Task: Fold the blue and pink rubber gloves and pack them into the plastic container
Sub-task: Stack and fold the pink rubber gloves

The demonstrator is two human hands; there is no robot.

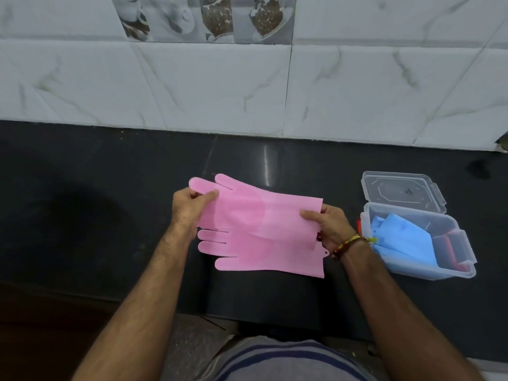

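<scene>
Two pink rubber gloves occupy the centre of the frame on a dark countertop point(110, 188). The upper pink glove point(255, 213) is held slightly above the surface, fingers pointing to the left of the frame and cuff to the right. The left hand point(189, 204) is clamped on the finger end of this glove, thumb on top and fingers underneath. The right hand point(327, 224) is clamped on the cuff edge, thumb on the upper surface. A braided thread band point(351, 242) circles the right wrist.

The lower pink glove point(261, 254) lies flat on the countertop, just below the held glove in the frame and partly overlapped by it. Its fingers also point left, and a small hanging tab projects from its cuff at the right.

The plastic container point(450, 268) stands at the right of the frame, near the right wrist. It is clear, rectangular and open. The blue gloves point(398, 237) lie inside it, folded, filling its left part. A red item point(450, 251) shows through the container wall on the right side; its identity cannot be determined. The clear lid point(401, 192) lies flat on the countertop directly above the container in the frame, touching or nearly touching its far rim.

A marble-patterned tiled wall point(220, 86) fills the upper half of the frame. A striped garment point(288, 361) shows at the bottom centre.
</scene>
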